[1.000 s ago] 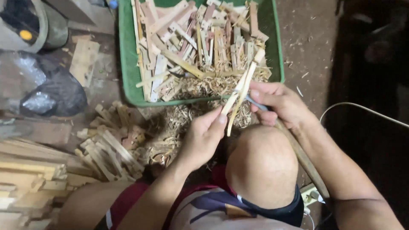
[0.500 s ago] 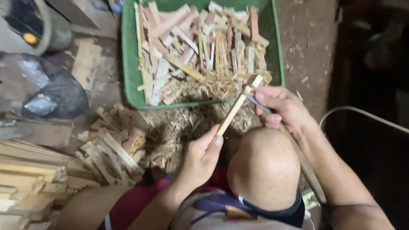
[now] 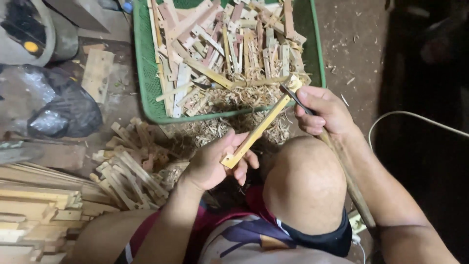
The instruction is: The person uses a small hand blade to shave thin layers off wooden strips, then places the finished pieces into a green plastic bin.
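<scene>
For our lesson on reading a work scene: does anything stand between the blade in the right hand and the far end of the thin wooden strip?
Nothing visible does. The left hand grips the near end of the thin pale wooden strip, and the dark metal blade in the right hand already meets its far tip above the green plastic tray of wood offcuts.

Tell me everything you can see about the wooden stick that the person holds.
The stick is a thin, flat strip of pale yellowish wood, maybe bamboo, straight and long. It lies slanted, its lower end toward the person, its upper end over the edge of the green tray. The left hand grips its lower end between thumb and fingers. At the upper end, a dark blade held in the right hand meets it. The upper tip looks lighter, as if freshly cut. Shavings lie beneath it.
</scene>
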